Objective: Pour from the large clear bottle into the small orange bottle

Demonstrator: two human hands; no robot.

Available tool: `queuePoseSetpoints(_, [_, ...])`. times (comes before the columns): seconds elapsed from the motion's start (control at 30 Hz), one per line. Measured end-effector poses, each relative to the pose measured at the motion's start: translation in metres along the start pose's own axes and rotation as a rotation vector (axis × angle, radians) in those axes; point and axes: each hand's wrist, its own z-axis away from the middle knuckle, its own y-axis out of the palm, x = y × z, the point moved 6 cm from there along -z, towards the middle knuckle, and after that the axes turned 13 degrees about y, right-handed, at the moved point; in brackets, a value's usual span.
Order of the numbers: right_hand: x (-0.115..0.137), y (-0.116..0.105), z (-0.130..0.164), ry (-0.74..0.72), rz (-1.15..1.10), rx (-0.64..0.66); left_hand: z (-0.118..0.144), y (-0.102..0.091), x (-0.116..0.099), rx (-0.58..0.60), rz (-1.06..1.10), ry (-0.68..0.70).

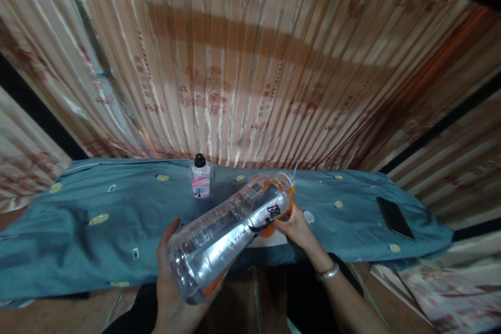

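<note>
1. L hand (172,282) wraps round base of big clear plastic bottle (230,232), gripping it from below.
2. R hand (295,227) closed at bottle's neck end, near orange label; silver bracelet (327,272) on wrist.
3. Bottle tilted, neck pointing up-right, held over front edge of teal cloth (97,219).
4. Small black-capped bottle (201,177) upright on cloth behind.
5. Dark phone (395,216) flat on cloth, far right.
6. Pleated curtain (250,62) in bkgd.

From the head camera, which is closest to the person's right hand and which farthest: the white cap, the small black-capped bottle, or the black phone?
From the right hand:
1. White cap, just beside it on the cloth.
2. Black phone, off to the right.
3. Small bottle, back left; nearly as far as the phone.
</note>
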Motion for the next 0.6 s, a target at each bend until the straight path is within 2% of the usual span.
queuePoseSetpoints(0.23, [0.006,-0.001,0.001,-0.018,-0.004,-0.007,0.003,0.008,-0.001,0.013,0.071,-0.071])
queuePoseSetpoints(0.47, [0.004,0.001,0.001,0.005,-0.051,0.016,0.000,0.006,-0.011,-0.001,0.051,0.038])
queuePoseSetpoints(0.53, [0.004,0.000,0.000,0.000,-0.037,-0.003,0.000,0.006,-0.011,-0.003,0.087,-0.026])
queuePoseSetpoints(0.6, [0.003,0.001,0.000,-0.005,-0.025,-0.005,0.003,0.009,-0.006,-0.026,0.204,-0.201])
